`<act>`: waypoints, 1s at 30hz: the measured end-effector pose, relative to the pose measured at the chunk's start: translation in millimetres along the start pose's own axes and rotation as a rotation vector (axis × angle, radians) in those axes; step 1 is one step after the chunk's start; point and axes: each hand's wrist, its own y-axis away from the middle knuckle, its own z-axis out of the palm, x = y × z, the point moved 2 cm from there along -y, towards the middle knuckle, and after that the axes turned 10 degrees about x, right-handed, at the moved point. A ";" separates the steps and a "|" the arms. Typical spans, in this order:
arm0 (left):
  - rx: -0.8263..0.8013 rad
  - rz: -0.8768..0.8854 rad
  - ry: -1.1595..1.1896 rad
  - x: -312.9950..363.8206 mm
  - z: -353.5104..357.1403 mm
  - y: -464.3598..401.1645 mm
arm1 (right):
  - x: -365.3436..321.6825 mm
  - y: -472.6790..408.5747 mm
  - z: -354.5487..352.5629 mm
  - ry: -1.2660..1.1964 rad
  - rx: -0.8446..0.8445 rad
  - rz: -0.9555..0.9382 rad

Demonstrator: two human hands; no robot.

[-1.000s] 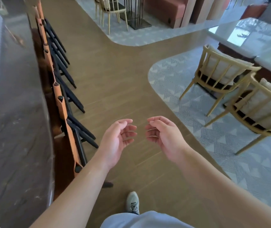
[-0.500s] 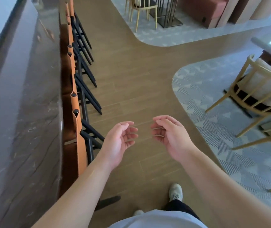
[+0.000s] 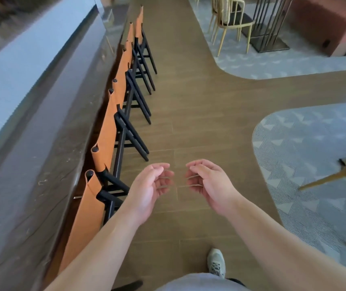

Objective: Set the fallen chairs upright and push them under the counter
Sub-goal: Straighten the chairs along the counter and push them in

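With the chairs (image 3: 113, 131) upright along the surface (image 3: 41, 156), both hands — left (image 3: 149, 190), right (image 3: 207, 185), fingers loosely curled, holding nothing — should probably check each sits fully tucked.

Both bare forearms extend forward from the lower edge of the view and converge toward the centre. The left hand (image 3: 150, 189) is held with its palm turned inward and slightly up, the fingers (image 3: 163, 177) loosely curled and holding nothing. The right hand (image 3: 208, 182) mirrors it, palm facing the left hand, its fingers (image 3: 195, 175) likewise loosely curled around nothing. The fingertips of the two hands lie near each other but apart. One shoe-clad foot (image 3: 216, 262) is planted below the right hand.
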 end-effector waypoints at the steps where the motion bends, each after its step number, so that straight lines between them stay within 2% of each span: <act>1: 0.023 0.011 0.011 5.8 11.0 -6.8 | -9.1 -12.1 -7.0 0.011 -0.013 -0.002; 7: 0.133 0.029 0.021 11.9 45.4 -25.1 | -38.6 -69.0 -21.8 0.044 -0.096 0.033; 15: 0.366 -0.031 0.159 11.3 20.8 -66.4 | -51.7 -120.8 9.0 0.158 -0.236 0.108; 22: 0.383 -0.093 0.214 13.1 7.2 -137.5 | -64.8 -175.2 61.6 0.234 -0.286 0.142; 30: 0.399 -0.107 0.269 55.0 -32.7 -232.9 | -97.4 -249.4 140.6 0.350 -0.321 0.130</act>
